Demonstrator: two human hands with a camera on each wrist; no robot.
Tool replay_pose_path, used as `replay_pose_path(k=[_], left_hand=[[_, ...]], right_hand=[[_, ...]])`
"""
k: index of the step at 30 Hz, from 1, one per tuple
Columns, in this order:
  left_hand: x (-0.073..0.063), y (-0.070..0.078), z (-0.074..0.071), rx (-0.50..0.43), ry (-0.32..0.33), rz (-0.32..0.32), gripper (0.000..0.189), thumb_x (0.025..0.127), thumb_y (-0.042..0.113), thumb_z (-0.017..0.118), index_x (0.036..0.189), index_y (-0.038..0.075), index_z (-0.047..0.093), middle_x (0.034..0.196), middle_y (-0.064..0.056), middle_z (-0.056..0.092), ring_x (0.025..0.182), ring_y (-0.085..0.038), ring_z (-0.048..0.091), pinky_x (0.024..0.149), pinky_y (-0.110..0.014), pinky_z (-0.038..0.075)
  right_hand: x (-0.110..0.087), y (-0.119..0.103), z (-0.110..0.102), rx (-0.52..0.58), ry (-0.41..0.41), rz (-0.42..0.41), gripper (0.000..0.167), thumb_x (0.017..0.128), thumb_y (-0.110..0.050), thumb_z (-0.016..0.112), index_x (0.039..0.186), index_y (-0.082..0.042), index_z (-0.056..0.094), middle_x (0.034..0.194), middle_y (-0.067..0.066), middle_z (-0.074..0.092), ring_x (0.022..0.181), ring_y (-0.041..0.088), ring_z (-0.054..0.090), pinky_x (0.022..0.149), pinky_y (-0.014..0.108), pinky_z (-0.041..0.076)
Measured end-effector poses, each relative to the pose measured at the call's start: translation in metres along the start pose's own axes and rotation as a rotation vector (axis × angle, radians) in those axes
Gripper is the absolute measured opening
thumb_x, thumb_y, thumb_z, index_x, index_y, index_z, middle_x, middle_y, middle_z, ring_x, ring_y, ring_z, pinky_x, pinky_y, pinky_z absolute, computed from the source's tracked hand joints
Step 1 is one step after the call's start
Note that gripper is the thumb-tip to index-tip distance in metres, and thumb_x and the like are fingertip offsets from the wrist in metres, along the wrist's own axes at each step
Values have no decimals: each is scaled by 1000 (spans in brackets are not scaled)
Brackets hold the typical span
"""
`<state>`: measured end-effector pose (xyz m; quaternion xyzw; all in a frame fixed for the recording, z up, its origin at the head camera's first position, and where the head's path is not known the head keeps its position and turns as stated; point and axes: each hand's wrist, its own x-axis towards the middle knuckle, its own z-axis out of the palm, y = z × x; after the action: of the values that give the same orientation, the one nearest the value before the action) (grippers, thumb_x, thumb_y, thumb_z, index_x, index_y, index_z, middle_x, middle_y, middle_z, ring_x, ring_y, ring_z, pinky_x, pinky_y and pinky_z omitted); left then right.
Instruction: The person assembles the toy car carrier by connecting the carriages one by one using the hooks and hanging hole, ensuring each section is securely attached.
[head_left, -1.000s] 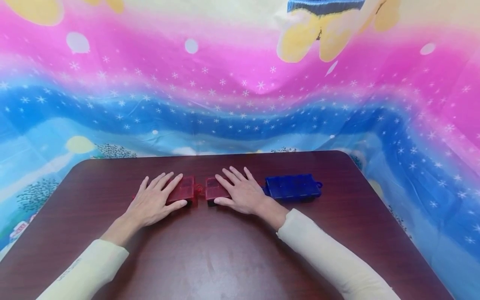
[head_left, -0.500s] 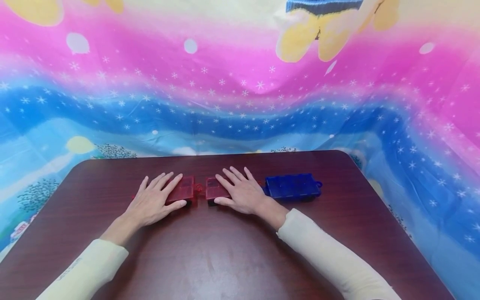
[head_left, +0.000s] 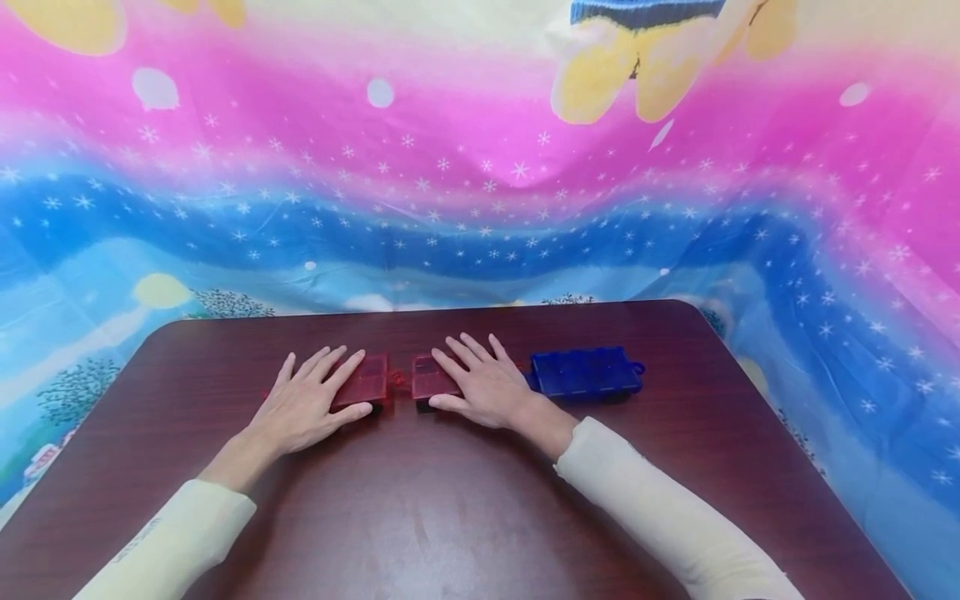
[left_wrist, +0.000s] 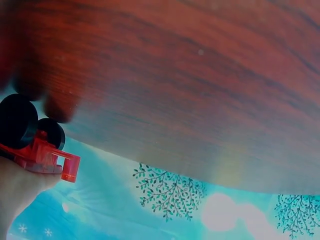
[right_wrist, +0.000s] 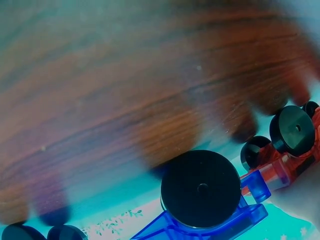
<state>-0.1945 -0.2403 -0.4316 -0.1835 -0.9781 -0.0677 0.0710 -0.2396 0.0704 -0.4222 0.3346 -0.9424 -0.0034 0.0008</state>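
Observation:
In the head view my left hand (head_left: 300, 406) lies over a see-through red toy cart (head_left: 372, 379), fingers spread and straight. My right hand (head_left: 493, 390) rests likewise on a second red toy cart (head_left: 431, 379), hiding its right part. Between these two carts, a red coupling loop (head_left: 397, 381) spans a short gap. Right of the right wrist stands a blue toy cart (head_left: 581, 372) with a loop at its far end. The left wrist view has black wheels (left_wrist: 17, 121) and a red end loop (left_wrist: 71, 168). In the right wrist view, a blue coupling piece (right_wrist: 257, 185) overlaps a red one.
The carts stand in a row toward the back of a dark brown wooden table (head_left: 420, 517). Behind it hangs a pink and blue printed cloth (head_left: 480, 192), close to the table's back edge. Light sleeves cover both forearms.

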Motion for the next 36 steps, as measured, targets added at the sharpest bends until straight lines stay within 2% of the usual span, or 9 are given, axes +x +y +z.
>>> replay_pose_path(k=[7,22,31,36], left_hand=[[-2,2,-1,27,-10,-13,91,90,74,54,160,20,35,159,-19,36,146,-44,29,115,-71,10],[-4,3,-7,45,-56,-25,96,88,81,47,160,18,34,158,-22,36,147,-47,24,114,-72,9],[-1,5,-10,48,-46,-19,96,88,82,44,160,18,35,157,-21,37,147,-46,24,115,-71,10],[1,10,-10,46,-39,-16,94,89,79,48,159,18,36,157,-21,38,148,-45,25,116,-70,10]], right_hand=[[0,-2,1,-5,-4,3,82,97,-77,25,164,-29,17,169,2,16,156,25,6,122,57,4],[1,-4,1,-25,7,-2,83,97,-77,23,164,-29,17,169,3,16,156,26,6,122,58,4],[-2,0,-5,-17,28,5,83,97,-77,23,164,-27,21,168,3,21,156,28,10,122,59,6],[-4,1,-7,1,44,19,83,97,-77,24,163,-26,23,168,3,23,156,27,9,122,59,6]])
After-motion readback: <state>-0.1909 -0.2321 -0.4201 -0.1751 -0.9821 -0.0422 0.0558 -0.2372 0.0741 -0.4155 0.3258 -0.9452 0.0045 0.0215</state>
